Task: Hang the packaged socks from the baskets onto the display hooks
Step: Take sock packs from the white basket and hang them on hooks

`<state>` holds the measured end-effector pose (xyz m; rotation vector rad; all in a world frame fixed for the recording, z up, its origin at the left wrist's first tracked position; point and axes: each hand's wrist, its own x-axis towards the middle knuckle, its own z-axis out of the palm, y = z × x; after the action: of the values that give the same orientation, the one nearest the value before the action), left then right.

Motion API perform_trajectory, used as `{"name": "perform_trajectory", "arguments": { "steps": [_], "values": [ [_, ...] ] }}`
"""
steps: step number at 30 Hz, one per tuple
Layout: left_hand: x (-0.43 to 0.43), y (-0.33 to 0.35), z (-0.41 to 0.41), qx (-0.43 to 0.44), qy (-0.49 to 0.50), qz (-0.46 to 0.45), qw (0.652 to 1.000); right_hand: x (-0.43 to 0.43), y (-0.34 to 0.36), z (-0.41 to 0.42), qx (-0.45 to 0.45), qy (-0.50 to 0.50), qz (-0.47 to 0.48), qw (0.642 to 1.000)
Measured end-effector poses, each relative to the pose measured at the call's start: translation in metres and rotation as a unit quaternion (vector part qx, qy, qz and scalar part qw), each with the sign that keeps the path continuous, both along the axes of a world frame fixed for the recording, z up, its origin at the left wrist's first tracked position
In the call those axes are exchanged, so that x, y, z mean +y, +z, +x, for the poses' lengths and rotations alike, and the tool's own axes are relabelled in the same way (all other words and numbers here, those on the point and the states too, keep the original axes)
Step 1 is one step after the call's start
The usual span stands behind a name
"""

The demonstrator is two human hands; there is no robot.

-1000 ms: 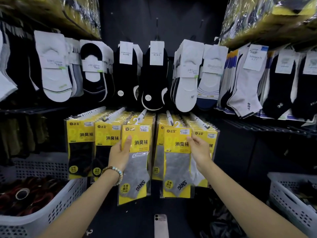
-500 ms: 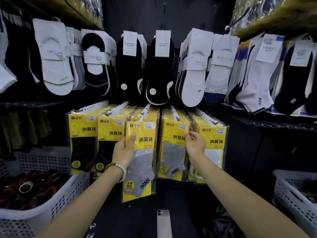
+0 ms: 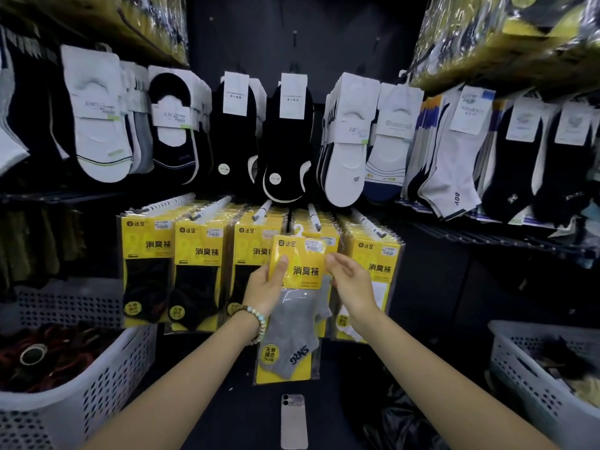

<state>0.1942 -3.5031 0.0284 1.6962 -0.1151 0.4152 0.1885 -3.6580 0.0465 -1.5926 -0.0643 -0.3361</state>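
My left hand [image 3: 268, 284] grips a yellow pack of grey socks [image 3: 293, 306] by its left edge, thumb on the front. The pack's white plastic hanger sits just left of the fourth white display hook [image 3: 314, 217], in front of the packs hanging there. My right hand [image 3: 349, 280] is at the pack's right edge, fingers loosely curved and touching it. Rows of yellow sock packs [image 3: 198, 267] hang on the lower hooks, black socks on the left, white at the right.
A white basket [image 3: 97, 384] with dark and red items stands at lower left, another white basket [image 3: 532, 384] at lower right. Loose socks on cards [image 3: 290, 141] fill the upper hooks. A phone [image 3: 293, 420] lies on the dark floor below.
My left hand has carried the grey sock pack rightward from the third hook to the fourth. My right hand left the hanging packs and came to the held pack's right edge.
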Motion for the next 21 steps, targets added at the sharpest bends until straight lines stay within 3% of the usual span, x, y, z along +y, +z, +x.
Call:
{"name": "perform_trajectory", "arguments": {
  "steps": [4,12,21],
  "values": [
    [-0.023,0.001,0.002,0.006,-0.035,0.003,0.999,-0.003,-0.002,-0.004,-0.001,0.022,0.013,1.0],
    [-0.029,0.004,0.018,0.025,-0.117,-0.008,0.993,-0.027,-0.005,0.01,0.008,-0.038,0.024,0.999],
    [-0.023,-0.005,0.037,0.025,-0.094,-0.018,0.995,-0.013,0.001,0.041,-0.006,-0.061,-0.05,0.997]
  ]
}}
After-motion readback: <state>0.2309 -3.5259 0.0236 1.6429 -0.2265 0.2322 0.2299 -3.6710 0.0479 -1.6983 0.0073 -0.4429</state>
